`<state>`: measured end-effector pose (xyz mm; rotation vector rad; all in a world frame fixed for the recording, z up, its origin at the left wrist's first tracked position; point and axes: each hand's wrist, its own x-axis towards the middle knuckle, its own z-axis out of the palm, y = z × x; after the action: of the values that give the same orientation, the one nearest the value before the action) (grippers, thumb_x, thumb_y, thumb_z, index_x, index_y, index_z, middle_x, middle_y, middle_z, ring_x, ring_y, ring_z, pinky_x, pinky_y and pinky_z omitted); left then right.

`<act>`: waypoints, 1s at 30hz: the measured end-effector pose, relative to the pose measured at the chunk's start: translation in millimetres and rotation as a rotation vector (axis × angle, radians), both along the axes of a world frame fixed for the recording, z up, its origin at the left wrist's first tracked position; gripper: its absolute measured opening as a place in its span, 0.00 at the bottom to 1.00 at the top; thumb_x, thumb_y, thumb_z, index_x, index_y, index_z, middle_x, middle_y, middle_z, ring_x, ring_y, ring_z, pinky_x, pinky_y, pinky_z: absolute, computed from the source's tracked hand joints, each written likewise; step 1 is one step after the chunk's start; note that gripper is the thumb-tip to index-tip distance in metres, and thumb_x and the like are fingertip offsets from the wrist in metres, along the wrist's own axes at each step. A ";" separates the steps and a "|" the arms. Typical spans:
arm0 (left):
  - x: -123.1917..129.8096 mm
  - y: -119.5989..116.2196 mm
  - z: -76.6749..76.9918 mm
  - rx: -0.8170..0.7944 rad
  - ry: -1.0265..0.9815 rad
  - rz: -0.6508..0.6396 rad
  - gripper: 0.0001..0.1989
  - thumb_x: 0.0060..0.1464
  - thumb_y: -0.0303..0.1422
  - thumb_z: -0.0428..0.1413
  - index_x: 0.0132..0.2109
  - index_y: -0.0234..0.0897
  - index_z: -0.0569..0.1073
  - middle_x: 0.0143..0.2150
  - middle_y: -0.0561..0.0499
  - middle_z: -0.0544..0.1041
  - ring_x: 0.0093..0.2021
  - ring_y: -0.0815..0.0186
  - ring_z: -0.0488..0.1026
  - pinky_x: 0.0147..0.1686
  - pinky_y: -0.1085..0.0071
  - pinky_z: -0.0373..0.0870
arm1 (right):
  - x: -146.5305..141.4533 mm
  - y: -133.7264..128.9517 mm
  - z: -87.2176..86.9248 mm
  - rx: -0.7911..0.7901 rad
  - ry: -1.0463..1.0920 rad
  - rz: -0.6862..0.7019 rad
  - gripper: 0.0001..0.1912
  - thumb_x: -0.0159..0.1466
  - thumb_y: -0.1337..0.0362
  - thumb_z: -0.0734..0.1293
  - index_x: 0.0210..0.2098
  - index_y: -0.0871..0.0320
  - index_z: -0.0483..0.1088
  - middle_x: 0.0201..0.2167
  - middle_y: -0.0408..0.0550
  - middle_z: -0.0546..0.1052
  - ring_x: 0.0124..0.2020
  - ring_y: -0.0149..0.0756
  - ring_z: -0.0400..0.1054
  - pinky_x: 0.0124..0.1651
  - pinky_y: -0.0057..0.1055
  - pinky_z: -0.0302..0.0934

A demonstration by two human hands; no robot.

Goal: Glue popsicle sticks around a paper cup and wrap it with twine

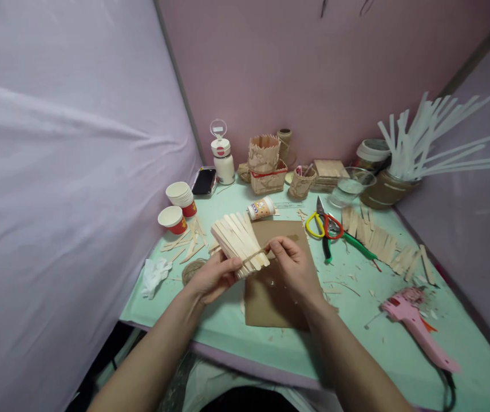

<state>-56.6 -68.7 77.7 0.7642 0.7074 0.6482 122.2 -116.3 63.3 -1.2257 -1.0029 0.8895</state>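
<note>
Presently the left hand (217, 277) is curled around the near side of a bundle of flat wooden sticks (234, 237), with its thumb pressed on the lower part. The sticks stand side by side in a flared, cup-like form, which is tilted, and it lies between the two hands, above the brown board (266, 309). The right hand (290, 263) is almost closed: its thumb and forefinger pinch a brown twine (253, 256), which runs across the lower part of the sticks toward the left thumb.

Just beside the left hand, on its left, there is a ball of twine (192, 272), and farther left a crumpled white tissue (155, 276). Beyond the left hand lie loose wooden pieces (193, 237), near the stacked paper cups (182, 194). Beyond the right hand, slightly to its left, a printed paper cup (261, 208) rests on its side. The scissors (321, 207) are beyond the right hand and to its right, while the pink glue gun (417, 329) lies well apart from it, on the right.
</note>
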 end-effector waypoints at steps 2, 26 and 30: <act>-2.7 -1.8 2.6 -0.018 -0.032 0.020 0.32 0.35 0.37 0.75 0.50 0.31 0.78 0.52 0.38 0.81 0.55 0.49 0.76 0.56 0.58 0.71 | -6.2 4.4 -3.3 0.016 0.080 0.017 0.15 0.65 0.53 0.67 0.26 0.55 0.71 0.26 0.42 0.71 0.31 0.34 0.65 0.37 0.29 0.59; 36.7 24.7 8.1 -0.170 0.056 0.010 0.15 0.46 0.29 0.69 0.42 0.32 0.79 0.38 0.44 0.83 0.35 0.65 0.77 0.36 0.71 0.74 | 34.0 22.5 -1.5 -0.027 0.436 0.031 0.17 0.54 0.50 0.76 0.29 0.56 0.73 0.20 0.38 0.69 0.21 0.26 0.57 0.29 0.28 0.59; 43.0 46.7 8.6 -0.017 0.163 -0.051 0.22 0.40 0.33 0.72 0.44 0.31 0.79 0.45 0.42 0.83 0.40 0.63 0.78 0.41 0.69 0.73 | 52.2 22.1 5.3 -0.110 0.486 0.105 0.15 0.51 0.55 0.75 0.29 0.54 0.69 0.21 0.37 0.70 0.21 0.27 0.58 0.31 0.31 0.63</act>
<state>-13.6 -22.1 86.3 0.8231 0.8385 0.5366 174.4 -94.2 68.6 -0.9831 -0.6355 1.2651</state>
